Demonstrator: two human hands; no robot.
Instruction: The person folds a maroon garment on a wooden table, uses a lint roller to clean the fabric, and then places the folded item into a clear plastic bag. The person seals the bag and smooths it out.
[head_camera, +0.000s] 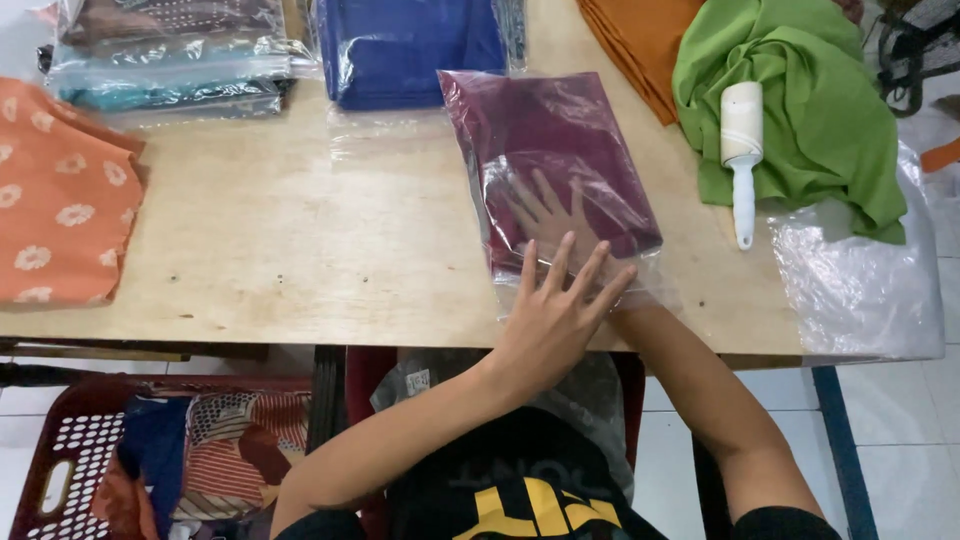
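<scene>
A maroon folded cloth (560, 130) lies inside a clear plastic bag (470, 95) on the wooden table (300, 240). My right hand (545, 215) is pushed into the bag's open near end and shows through the plastic, flat on the cloth with fingers spread. My left hand (555, 310) rests on the bag's near edge from outside, fingers apart, holding nothing.
A white lint roller (742, 150) lies on a crumpled green cloth (810, 90) at the right, by orange folded cloth (640, 40). Bagged blue cloth (410, 50) and other bagged cloths (170, 60) sit at the back. Orange flowered cloth (60, 190) lies left, empty plastic bags (860, 270) right, a red basket (60, 450) below.
</scene>
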